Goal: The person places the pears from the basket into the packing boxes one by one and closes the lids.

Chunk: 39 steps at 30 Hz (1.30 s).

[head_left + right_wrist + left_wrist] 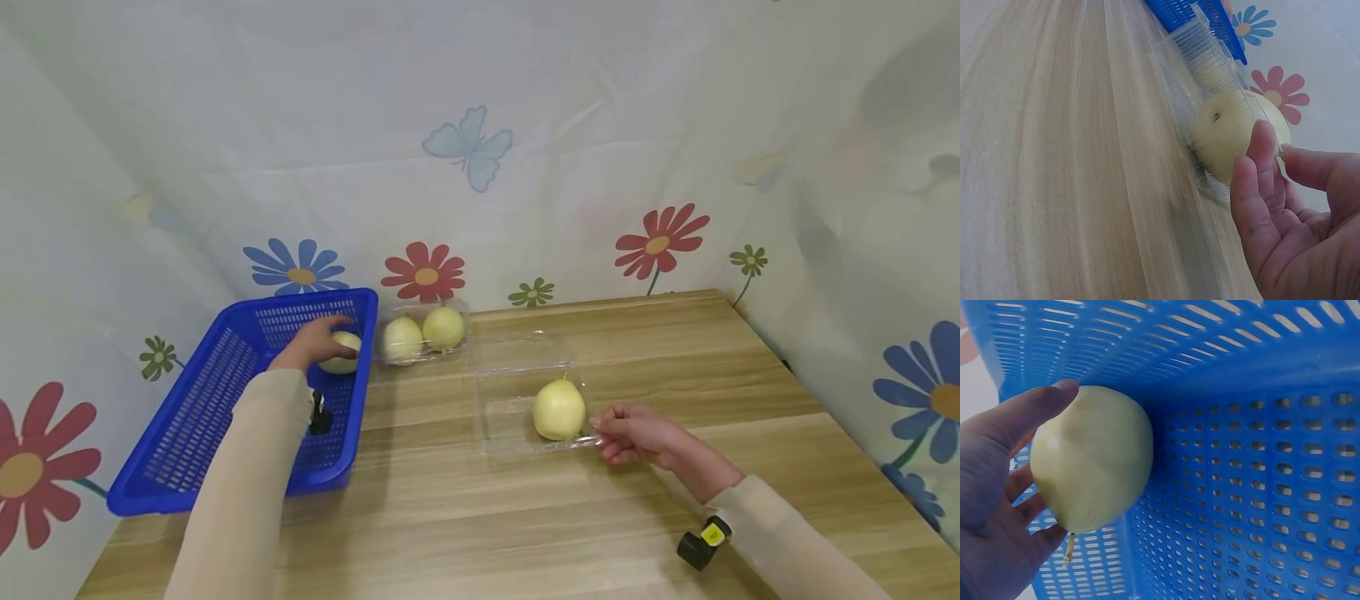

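Note:
Inside the blue basket [356, 417], my left hand [311, 343] grips a pale yellow pear [1094, 456]. Its thumb lies along one side of the fruit, and the fingers curve round the other, near the stem. Out to the right, my right hand [637, 435] pinches the near right rim of a clear plastic clamshell box [506, 425] between thumb and fingertips. That box lies with its lid folded back, and one pear [559, 410] sits in its right half. In the right wrist view, the pear [1225, 134] shows just past the pinching fingers.
A second clear box [420, 357] with two pears stands at the back, beside the basket's right wall. Behind the wooden table [450, 517] hangs a white cloth [585, 183] printed with flowers and a butterfly.

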Motion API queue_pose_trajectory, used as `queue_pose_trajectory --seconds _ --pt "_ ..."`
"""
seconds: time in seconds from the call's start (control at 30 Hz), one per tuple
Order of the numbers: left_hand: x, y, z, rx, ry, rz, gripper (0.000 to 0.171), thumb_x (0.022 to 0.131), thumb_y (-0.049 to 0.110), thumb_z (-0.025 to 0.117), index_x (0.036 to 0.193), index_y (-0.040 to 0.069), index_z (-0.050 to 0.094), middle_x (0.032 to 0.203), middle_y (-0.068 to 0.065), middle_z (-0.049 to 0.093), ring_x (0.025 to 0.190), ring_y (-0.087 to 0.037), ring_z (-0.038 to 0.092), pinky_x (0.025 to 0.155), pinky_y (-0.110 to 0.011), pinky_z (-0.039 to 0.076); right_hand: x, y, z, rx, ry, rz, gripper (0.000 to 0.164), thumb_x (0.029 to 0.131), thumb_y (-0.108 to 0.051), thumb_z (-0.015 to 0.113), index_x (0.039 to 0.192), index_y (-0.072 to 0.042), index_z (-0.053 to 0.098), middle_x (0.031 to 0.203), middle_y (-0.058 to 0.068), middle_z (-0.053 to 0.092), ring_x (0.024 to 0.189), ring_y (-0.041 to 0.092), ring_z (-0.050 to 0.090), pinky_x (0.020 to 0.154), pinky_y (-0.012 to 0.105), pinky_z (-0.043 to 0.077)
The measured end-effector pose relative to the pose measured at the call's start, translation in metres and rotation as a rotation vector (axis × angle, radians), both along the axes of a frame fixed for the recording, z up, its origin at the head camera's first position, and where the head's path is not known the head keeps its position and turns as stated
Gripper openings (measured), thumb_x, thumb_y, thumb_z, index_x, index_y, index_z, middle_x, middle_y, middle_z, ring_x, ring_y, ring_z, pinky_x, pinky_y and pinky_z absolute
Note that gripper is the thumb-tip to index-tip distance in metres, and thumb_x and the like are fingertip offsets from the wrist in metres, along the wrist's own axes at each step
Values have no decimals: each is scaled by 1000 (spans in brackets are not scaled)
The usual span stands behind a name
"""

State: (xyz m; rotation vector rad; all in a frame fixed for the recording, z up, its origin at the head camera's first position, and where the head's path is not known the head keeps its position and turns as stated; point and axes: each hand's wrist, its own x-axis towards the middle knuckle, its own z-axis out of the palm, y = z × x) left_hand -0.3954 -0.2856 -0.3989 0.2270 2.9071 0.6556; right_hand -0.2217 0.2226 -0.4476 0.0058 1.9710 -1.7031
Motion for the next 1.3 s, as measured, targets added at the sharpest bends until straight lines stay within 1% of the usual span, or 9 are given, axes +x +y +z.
queue_pose_trajectory --seconds 0.17,0.27,0.47,0.7,0.8,0.93,1.07,1.17,1.3 --pt "1 -5 -7 -11 -5 -5 76 85 20 79 149 -2 46 153 -33 44 138 -53 45 117 -66 37 0 -2 -2 -5 4 6 16 106 -17 53 91 -12 56 77 -5 63 64 3 64 62 17 59" --pt "1 -6 -9 -10 -12 -6 75 85 21 79 149 -2 46 151 -34 47 133 -52 48 114 -67 39 1 -2 -3 -5 7 6 16 106 -18 53 92 -12 56 77 -5 62 64 3 64 61 17 58" --pt "2 -8 -7 -14 -20 -9 77 83 19 81 148 -2 46 146 -34 51 127 -51 51 112 -68 40 1 0 -1 -8 13 9 15 106 -18 53 93 -12 56 77 -5 61 65 4 64 61 18 58" --pt "4 -12 -7 -16 2 -18 76 78 14 85 143 -5 49 137 -35 55 121 -51 53 108 -69 42 0 2 -1 -3 15 4 16 106 -18 52 93 -11 56 77 -6 61 64 4 64 61 17 58" --pt "5 -16 -11 -10 16 5 76 77 18 85 140 -6 50 135 -34 56 120 -51 54 107 -68 44 0 2 -2 -1 16 4 16 106 -18 52 93 -11 56 77 -6 61 64 4 64 61 17 58" --pt "7 -21 -18 3 33 45 77 79 25 85 140 -6 49 136 -34 56 120 -50 55 106 -66 45 0 2 -3 -2 16 4 15 106 -19 53 94 -10 56 77 -6 61 64 4 64 61 17 58" --pt "10 -27 -20 34 73 79 81 81 30 84 142 -8 46 138 -35 55 120 -50 55 104 -65 47 0 1 -4 -1 11 2 15 106 -18 53 93 -11 56 77 -5 62 64 3 64 61 17 58" --pt "12 -29 -16 80 106 105 83 83 32 83 142 -11 44 138 -37 53 118 -49 55 101 -63 48 0 0 -3 2 11 3 16 106 -18 53 92 -12 56 77 -6 62 64 3 64 60 17 58" --pt "15 -30 -7 175 108 153 84 86 34 81 145 -10 40 142 -36 49 120 -48 54 100 -61 49 0 0 -3 0 13 -2 16 106 -18 53 92 -11 56 77 -5 61 64 3 64 61 17 58"
